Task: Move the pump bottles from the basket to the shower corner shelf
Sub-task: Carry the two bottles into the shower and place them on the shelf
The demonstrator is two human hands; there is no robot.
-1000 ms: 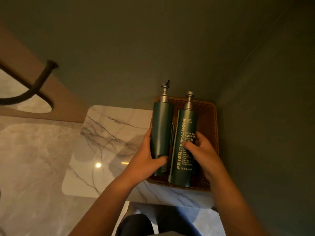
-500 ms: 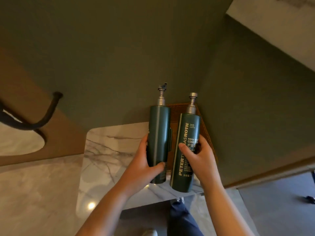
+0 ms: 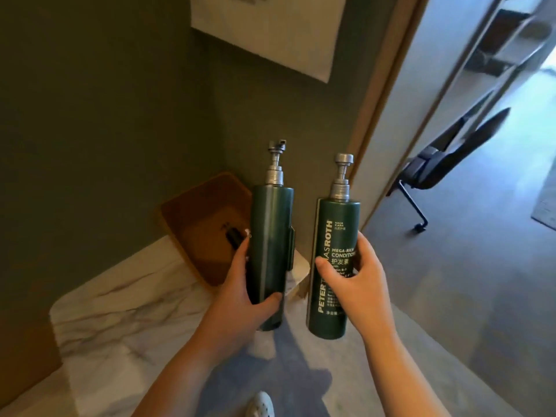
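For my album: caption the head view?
Left hand grips a plain green bottle, right hand a labelled conditioner bottle, both outside the basket.

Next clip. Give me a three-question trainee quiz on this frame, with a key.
1. True or false: the right hand grips the conditioner bottle.
2. Short answer: what does the left hand grip?
3. The basket sits on: A) a wooden stool B) the marble counter C) a shower shelf

Key: 1 true; 2 the plain-sided pump bottle; 3 B.
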